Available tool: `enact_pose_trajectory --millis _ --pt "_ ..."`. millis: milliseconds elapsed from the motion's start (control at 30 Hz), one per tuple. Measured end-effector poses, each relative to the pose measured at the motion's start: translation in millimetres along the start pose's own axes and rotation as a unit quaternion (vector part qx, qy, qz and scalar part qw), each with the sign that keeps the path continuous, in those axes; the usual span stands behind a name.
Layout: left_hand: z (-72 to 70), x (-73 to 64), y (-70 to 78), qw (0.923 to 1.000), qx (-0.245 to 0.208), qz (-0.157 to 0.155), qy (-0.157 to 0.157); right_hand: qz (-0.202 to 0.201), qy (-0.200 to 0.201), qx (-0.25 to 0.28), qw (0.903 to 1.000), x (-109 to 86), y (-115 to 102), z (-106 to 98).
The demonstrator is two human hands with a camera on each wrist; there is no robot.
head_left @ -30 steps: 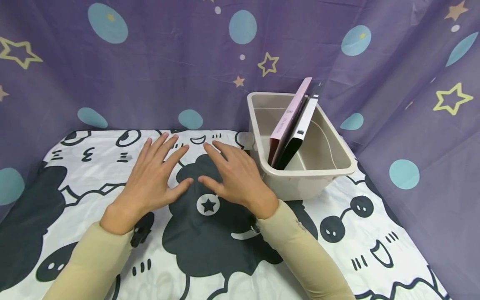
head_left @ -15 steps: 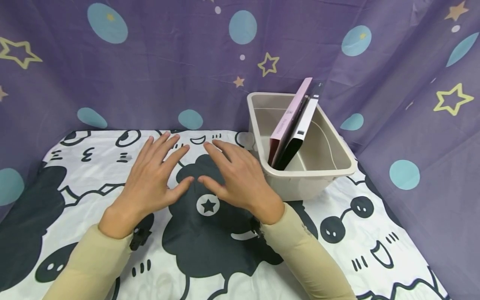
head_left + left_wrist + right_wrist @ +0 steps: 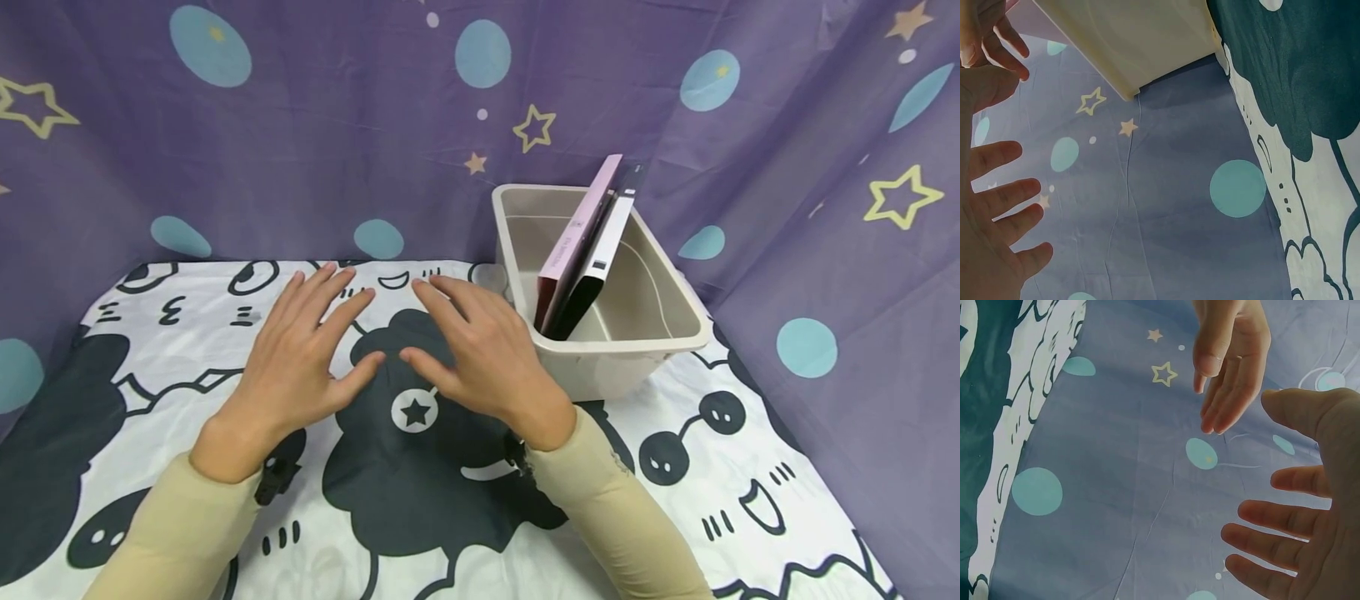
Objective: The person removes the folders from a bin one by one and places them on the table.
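Observation:
Both hands hover palm down above the patterned sheet in the head view, fingers spread and nothing held. The left hand (image 3: 298, 362) is left of centre, its thumb pointing toward the other hand. Close to the bin's left side is the right hand (image 3: 487, 358), apart from the left by a small gap. A beige plastic bin (image 3: 622, 346) stands right of the hands. Leaning inside it are a pink book (image 3: 579, 221) and a white-and-black book (image 3: 609, 242), with dark edges between them. In the left wrist view the bin's wall (image 3: 1141, 37) shows at the top.
A white sheet (image 3: 300, 575) with black cartoon shapes covers the surface. Purple curtains (image 3: 337, 125) with stars and blue dots rise behind it and along the right. A small black device (image 3: 277, 479) sits at the left wrist.
The right hand has shifted slightly right and toward the person, widening the gap a little. The view has drifted slightly. Bin and books stay put.

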State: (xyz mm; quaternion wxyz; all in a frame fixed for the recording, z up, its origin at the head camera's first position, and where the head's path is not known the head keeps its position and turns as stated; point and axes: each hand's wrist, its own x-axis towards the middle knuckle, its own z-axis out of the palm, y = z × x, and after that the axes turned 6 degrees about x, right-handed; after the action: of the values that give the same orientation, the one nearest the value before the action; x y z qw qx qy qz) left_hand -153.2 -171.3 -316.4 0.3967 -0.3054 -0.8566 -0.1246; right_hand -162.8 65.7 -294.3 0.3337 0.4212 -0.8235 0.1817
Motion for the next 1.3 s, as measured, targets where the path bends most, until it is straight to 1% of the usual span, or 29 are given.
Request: enact_pose_trajectory --millis 333,567,667,733,933,1167,1300 --pt "1.4 -0.2 1.7 1.0000 -0.002 0.002 0.007 -0.001 0.004 -0.004 1.0000 0.1 0.0 -4.2" --pt "4.4 1.1 5.4 0.9998 -0.016 0.005 0.014 0.007 0.005 -0.007 0.9999 -2.4 1.4 -9.6" --pt "5.0 2.3 5.8 0.9997 -0.018 0.011 0.010 0.010 0.009 -0.006 0.9999 -2.3 1.5 -12.1" --pt "4.2 2.3 5.7 0.9998 -0.013 0.014 -0.001 0.011 0.012 -0.005 0.9999 -1.6 1.7 -13.0" --pt "-0.1 2.4 5.9 0.9998 -0.004 0.013 -0.012 0.008 0.010 -0.002 0.9999 0.4 3.0 -14.3" --pt "3.6 9.8 11.3 0.9994 -0.028 0.016 0.006 0.008 0.015 -0.010 0.9998 -3.6 9.2 -20.2" --pt "4.6 11.6 12.9 0.9992 -0.035 0.021 0.007 -0.003 0.026 -0.008 0.9996 -5.5 12.4 -24.4"
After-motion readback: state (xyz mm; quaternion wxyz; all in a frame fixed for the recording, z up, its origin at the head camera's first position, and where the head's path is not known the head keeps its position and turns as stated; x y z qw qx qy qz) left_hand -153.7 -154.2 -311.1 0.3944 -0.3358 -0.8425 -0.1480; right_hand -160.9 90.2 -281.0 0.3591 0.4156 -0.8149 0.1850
